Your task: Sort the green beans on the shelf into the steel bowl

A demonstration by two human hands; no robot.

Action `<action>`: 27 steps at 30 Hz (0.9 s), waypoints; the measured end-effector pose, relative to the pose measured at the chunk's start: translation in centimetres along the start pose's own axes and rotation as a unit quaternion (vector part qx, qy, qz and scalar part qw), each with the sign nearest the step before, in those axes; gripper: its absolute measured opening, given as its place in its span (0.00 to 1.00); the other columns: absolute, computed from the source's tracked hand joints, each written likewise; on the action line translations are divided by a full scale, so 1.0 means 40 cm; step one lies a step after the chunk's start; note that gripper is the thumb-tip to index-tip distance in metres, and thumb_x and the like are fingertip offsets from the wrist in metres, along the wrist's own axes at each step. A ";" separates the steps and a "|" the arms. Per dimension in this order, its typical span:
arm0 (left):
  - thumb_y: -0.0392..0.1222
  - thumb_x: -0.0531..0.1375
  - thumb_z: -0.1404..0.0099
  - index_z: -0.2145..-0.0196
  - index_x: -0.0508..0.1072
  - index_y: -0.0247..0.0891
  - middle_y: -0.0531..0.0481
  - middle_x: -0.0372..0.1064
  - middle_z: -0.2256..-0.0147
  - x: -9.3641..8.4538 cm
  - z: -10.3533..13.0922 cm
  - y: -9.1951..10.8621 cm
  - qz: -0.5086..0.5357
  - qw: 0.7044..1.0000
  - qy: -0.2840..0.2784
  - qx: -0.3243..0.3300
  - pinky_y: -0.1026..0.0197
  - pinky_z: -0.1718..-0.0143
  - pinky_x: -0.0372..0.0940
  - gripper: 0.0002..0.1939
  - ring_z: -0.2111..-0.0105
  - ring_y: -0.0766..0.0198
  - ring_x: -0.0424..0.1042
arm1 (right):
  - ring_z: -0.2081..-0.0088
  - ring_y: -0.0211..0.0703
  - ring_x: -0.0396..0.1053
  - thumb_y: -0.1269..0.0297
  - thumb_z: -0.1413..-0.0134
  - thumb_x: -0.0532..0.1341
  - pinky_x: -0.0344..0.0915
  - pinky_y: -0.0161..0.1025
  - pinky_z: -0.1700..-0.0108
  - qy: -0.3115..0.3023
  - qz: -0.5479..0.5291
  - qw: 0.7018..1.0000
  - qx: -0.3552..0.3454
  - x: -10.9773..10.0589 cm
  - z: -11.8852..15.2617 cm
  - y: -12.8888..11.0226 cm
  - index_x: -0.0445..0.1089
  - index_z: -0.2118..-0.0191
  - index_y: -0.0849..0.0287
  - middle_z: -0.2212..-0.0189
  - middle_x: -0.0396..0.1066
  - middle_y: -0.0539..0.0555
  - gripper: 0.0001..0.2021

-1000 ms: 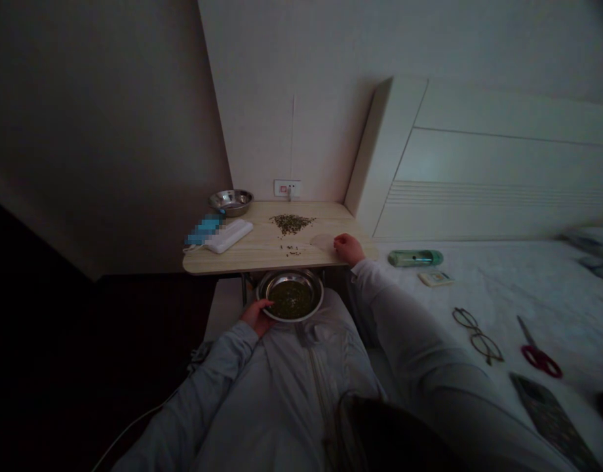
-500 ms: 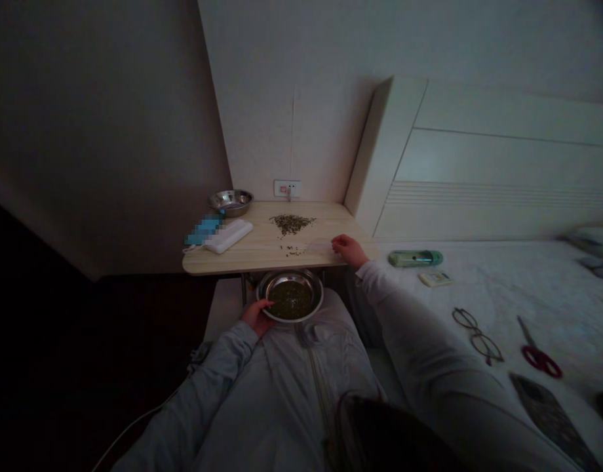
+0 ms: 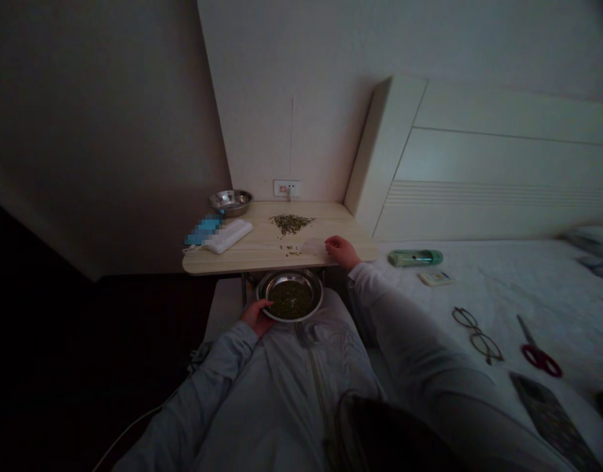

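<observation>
My left hand (image 3: 258,317) grips the left rim of a steel bowl (image 3: 317,311) on my lap, thumb over the edge. Small green grains (image 3: 290,299) fill its bottom. Over the right part of the wooden table (image 3: 217,263), my right hand (image 3: 341,252) pinches a clear, thin piece (image 3: 312,246) that looks like plastic. Its far end is close to a few scattered grains (image 3: 291,250). Behind them lies a larger pile of green grains (image 3: 291,223).
At the table's left are another steel bowl (image 3: 231,202), a blurred blue phone (image 3: 204,229) and a white block (image 3: 229,236). On the bed lie a green bottle (image 3: 415,257), a small packet (image 3: 435,278), glasses (image 3: 477,335), red-handled scissors (image 3: 541,359) and a dark patterned object (image 3: 552,419).
My right hand has shifted slightly left with the clear piece, toward the scattered grains. My left hand and the bowl on my lap have stayed in place.
</observation>
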State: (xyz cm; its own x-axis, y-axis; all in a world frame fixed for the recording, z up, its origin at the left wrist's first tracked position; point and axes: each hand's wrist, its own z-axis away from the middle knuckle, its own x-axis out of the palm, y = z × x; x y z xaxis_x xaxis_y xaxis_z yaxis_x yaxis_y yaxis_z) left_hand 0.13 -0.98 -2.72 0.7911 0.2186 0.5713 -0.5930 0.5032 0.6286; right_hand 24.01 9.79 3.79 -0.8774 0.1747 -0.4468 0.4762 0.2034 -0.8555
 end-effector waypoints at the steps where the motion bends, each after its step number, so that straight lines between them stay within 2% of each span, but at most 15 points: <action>1: 0.26 0.52 0.52 0.77 0.68 0.29 0.46 0.71 0.81 0.000 0.000 0.000 -0.001 1.000 0.001 0.000 0.59 0.75 0.67 0.07 0.79 0.62 0.70 | 0.80 0.31 0.60 0.69 0.61 0.54 0.58 0.32 0.74 -0.003 -0.002 1.000 0.001 0.002 0.001 0.000 0.62 0.74 0.60 0.82 0.62 0.45 0.03; 13: 0.26 0.51 0.52 0.75 0.69 0.30 0.45 0.71 0.81 0.006 0.003 0.000 -0.001 1.000 -0.005 -0.002 0.58 0.73 0.68 0.08 0.77 0.60 0.71 | 0.79 0.32 0.60 0.68 0.62 0.55 0.58 0.32 0.74 -0.024 -0.027 0.999 0.004 0.010 0.007 0.007 0.63 0.74 0.59 0.81 0.62 0.45 0.04; 27: 0.26 0.51 0.51 0.77 0.69 0.29 0.46 0.71 0.81 0.011 0.011 0.004 -0.003 1.000 0.002 -0.003 0.61 0.74 0.68 0.08 0.79 0.63 0.71 | 0.80 0.31 0.59 0.67 0.64 0.55 0.56 0.31 0.75 -0.053 -0.064 0.997 0.009 0.019 0.017 -0.005 0.63 0.74 0.60 0.82 0.61 0.45 0.05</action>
State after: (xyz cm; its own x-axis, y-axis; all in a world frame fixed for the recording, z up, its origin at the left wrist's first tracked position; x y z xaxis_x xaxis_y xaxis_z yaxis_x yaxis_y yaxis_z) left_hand 0.33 -1.18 -2.11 0.7953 0.2199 0.5650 -0.5875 0.5095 0.6287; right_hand 23.18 9.23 3.44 -0.9324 0.0458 -0.3585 0.3602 0.2004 -0.9111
